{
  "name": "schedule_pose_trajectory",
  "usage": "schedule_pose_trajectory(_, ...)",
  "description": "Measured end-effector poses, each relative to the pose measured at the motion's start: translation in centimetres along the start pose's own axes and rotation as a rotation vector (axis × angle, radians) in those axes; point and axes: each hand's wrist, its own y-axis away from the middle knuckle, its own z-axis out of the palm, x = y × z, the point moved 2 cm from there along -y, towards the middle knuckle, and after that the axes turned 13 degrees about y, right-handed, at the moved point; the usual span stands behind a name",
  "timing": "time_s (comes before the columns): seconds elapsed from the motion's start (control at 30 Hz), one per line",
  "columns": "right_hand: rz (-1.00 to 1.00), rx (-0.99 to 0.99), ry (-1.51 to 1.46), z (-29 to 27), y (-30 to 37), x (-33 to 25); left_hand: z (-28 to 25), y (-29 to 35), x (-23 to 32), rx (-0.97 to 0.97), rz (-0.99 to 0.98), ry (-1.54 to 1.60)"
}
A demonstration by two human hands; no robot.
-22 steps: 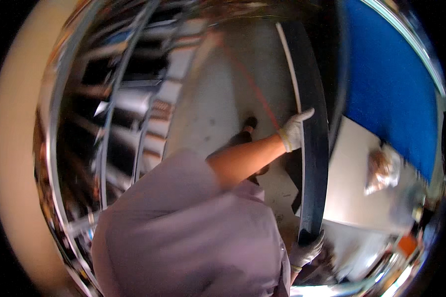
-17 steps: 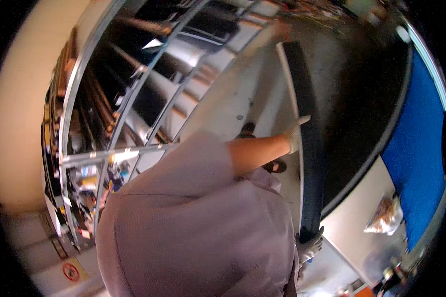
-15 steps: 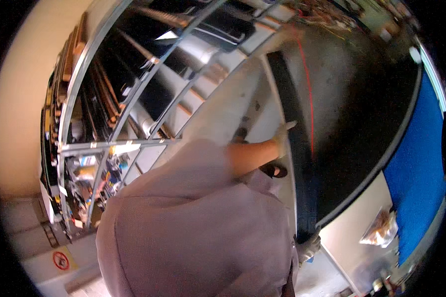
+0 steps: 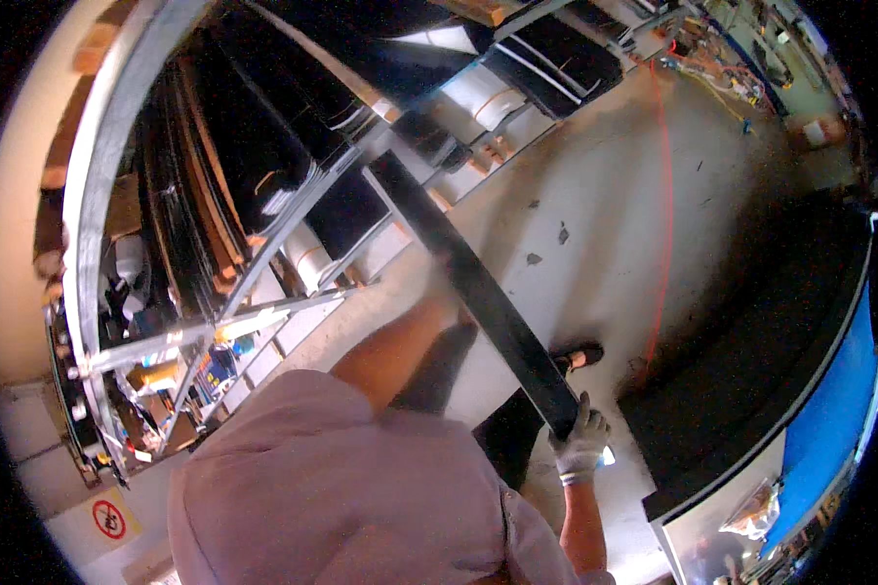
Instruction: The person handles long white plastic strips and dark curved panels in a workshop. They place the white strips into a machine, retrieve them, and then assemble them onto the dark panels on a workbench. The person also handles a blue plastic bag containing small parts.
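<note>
A long, narrow black board (image 4: 488, 302) slants through the air above the floor, its far end near the shelf rack. In a pale work glove, my right hand (image 4: 583, 444) is closed around the board's near end. My left hand (image 4: 451, 300) is at the board's left edge, about midway along, bearing it from beneath. Most of its fingers are hidden behind the board. Both forearms are bare below the sleeves of a greyish-mauve top.
On the left, a metal rack (image 4: 302, 200) holds long dark sheets, strips and rolls. To the right curves the edge of a black-topped table (image 4: 761, 380), with a blue panel (image 4: 824, 390) beyond. A red line (image 4: 665, 195) crosses the concrete floor (image 4: 595, 175). My shoe (image 4: 580, 358) shows beside the board.
The board has swung left, from beside the black tabletop to over the floor near the rack. Both hands moved with it, and my view has turned.
</note>
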Motion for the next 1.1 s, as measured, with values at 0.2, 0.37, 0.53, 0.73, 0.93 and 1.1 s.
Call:
schedule_pose_trajectory(0.2, -0.012, 0.068, 0.017, 9.5, -10.8, -8.7, -0.4, -8.7, 10.9, 0.042, 0.139, -0.147)
schedule_pose_trajectory(0.37, 0.02, -0.139, -0.169, 11.3, -24.5, -18.6, -4.5, -3.0, 15.5, 0.33, 0.034, -0.375)
schedule_pose_trajectory(0.53, -0.034, 0.098, -0.305, 11.4, -37.5, -32.8, -11.0, 9.8, 16.0, 0.25, -0.027, -0.558)
schedule_pose_trajectory(0.73, -0.019, 0.236, -0.178, 14.2, -43.3, -37.5, -10.4, 15.0, 13.4, 0.553, -0.167, -0.412)
schedule_pose_trajectory(0.93, 0.285, 0.102, -0.82, 19.2, -32.7, -31.3, -11.5, 14.6, 10.7, 0.528, -0.166, -0.389)
schedule_pose_trajectory(1.1, 0.395, -0.323, -1.557, 21.9, -33.7, -33.2, -8.6, 12.3, 9.4, 0.398, -0.155, -0.614)
